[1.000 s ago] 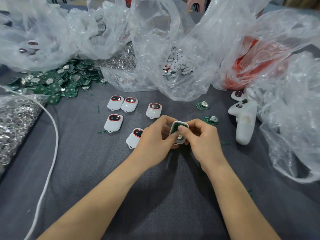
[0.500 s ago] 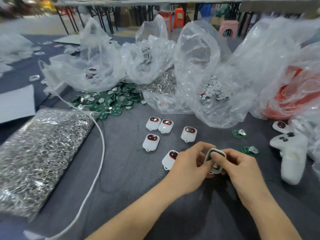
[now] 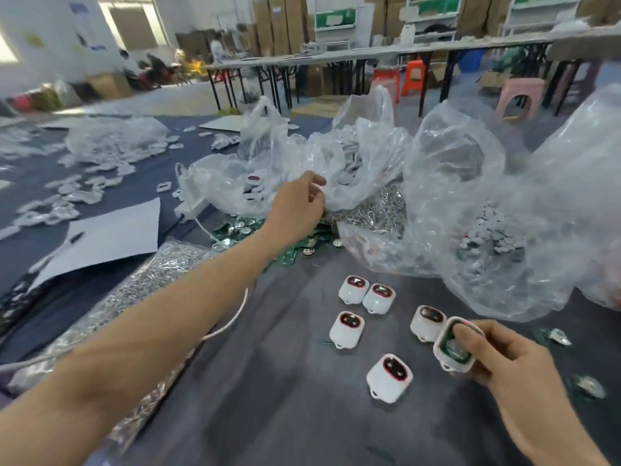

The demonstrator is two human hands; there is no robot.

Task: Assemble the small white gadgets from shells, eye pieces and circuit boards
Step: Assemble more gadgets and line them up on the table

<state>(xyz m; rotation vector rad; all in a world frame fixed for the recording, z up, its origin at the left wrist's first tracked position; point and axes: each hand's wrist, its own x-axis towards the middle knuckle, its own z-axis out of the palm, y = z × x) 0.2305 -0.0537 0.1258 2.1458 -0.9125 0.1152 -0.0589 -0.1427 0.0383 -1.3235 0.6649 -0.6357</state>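
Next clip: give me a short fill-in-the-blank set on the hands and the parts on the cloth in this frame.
1. The right hand holds a white shell with a ____ circuit board inside it.
2. ____ closed gadgets with red-rimmed eyes lie on the grey cloth.
3. The left hand is stretched toward a clear plastic ____ at the far side.
Missing words: green; five; bag.
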